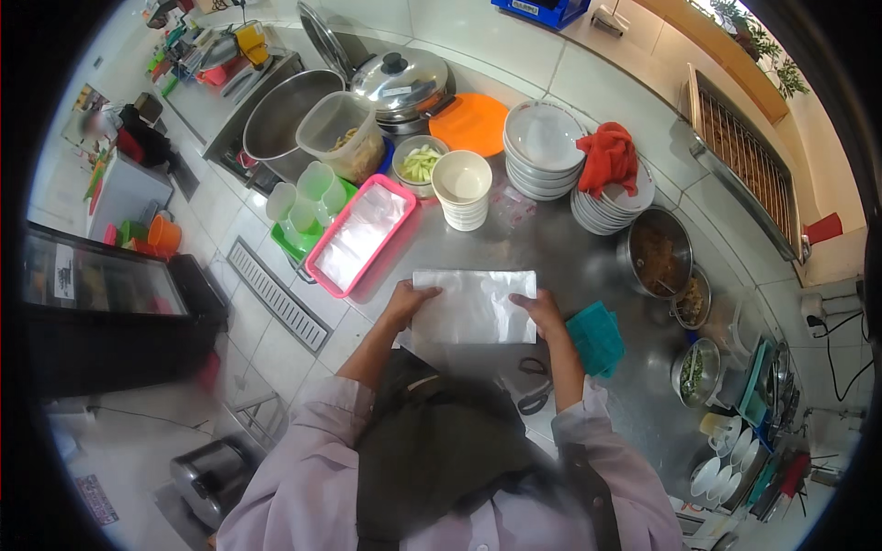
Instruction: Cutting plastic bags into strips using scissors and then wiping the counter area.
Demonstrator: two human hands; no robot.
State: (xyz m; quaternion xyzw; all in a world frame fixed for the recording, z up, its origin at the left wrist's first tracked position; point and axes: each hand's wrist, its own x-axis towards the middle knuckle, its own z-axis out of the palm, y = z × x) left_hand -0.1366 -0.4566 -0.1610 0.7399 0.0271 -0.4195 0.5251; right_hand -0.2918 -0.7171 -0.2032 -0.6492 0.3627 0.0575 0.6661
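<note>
A stack of clear plastic bags (475, 310) is stretched flat between my two hands, over the front of the steel counter (386, 279). My left hand (411, 301) grips its left edge with the thumb on top. On the opposite edge, my right hand (541, 310) pinches it the same way. Up and to the left lies a pink plastic tray (406, 200) holding more clear plastic bags (358, 237). Scissors with black handles (534, 399) rest near my right forearm, beside a folded teal cloth (596, 337).
Beyond the hands stand white paper bowls (463, 189), stacked ceramic bowls (544, 148) and a red cloth (608, 158). Steel bowls of food (658, 251) line the right side. Green-based plastic cups (320, 193), a large pot (289, 113) and a lidded pan (400, 82) are at the back left.
</note>
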